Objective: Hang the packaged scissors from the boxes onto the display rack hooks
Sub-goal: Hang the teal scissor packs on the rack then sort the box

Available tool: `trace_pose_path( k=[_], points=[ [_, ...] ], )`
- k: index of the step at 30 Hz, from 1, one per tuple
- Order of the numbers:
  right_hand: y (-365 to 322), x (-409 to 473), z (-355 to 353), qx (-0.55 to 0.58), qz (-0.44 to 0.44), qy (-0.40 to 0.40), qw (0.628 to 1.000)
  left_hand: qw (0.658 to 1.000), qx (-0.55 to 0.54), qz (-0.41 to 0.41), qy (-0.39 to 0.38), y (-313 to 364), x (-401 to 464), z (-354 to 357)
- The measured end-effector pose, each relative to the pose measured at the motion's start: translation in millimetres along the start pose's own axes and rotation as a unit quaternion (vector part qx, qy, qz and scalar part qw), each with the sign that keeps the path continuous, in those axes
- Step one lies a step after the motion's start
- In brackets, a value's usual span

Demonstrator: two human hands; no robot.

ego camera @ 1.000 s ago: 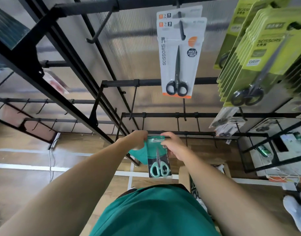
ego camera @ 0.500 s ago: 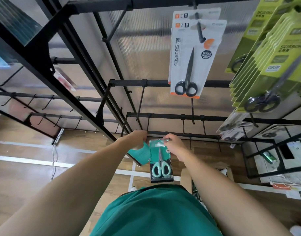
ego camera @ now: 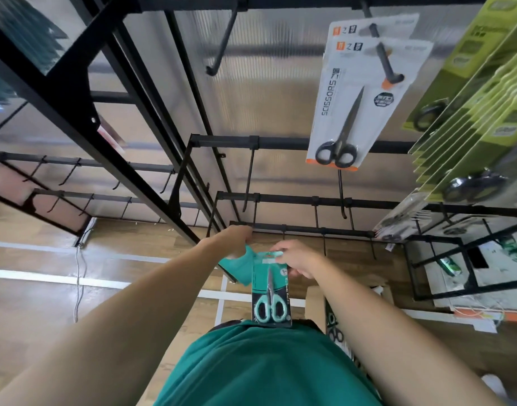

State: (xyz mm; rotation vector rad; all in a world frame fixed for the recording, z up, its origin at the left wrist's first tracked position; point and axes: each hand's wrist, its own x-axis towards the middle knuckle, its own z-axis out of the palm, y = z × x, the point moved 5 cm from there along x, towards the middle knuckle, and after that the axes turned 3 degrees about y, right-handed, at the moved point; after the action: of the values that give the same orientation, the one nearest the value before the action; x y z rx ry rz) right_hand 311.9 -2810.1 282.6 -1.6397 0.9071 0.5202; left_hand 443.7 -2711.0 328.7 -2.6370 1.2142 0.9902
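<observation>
Right hand (ego camera: 298,258) pinching top of teal scissors pack (ego camera: 270,291), hung just below lowest rack bar (ego camera: 304,230). Left hand (ego camera: 236,240) curled on another teal pack (ego camera: 238,266) beside it. Could miss the hook (ego camera: 324,244) and drop if the hole misaligns. Open room rightward along the bar; frame post close on the left.

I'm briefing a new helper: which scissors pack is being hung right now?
Look below the black rack with its white pack and green packs. The right hand pinches the teal pack by its top: the only one with mint handles.
</observation>
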Motion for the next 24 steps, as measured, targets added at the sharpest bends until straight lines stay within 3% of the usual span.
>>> trace_pose_path(
  k=[7,14,24],
  points=[
    [-17.6,3.9,-3.9,0.019,0.027,0.037,0.999,0.999,-0.002,0.042,0.011,-13.5,11.2,-6.1],
    [-35.4,11.7,1.7,0.03,0.016,0.157,0.987,0.997,-0.016,0.066,0.023,-29.6,18.4,-9.1],
    [-56.8,40.7,21.9,-0.056,-0.011,0.243,0.968,0.99,-0.124,-0.003,0.07,-67.4,17.3,-15.2]
  ],
)
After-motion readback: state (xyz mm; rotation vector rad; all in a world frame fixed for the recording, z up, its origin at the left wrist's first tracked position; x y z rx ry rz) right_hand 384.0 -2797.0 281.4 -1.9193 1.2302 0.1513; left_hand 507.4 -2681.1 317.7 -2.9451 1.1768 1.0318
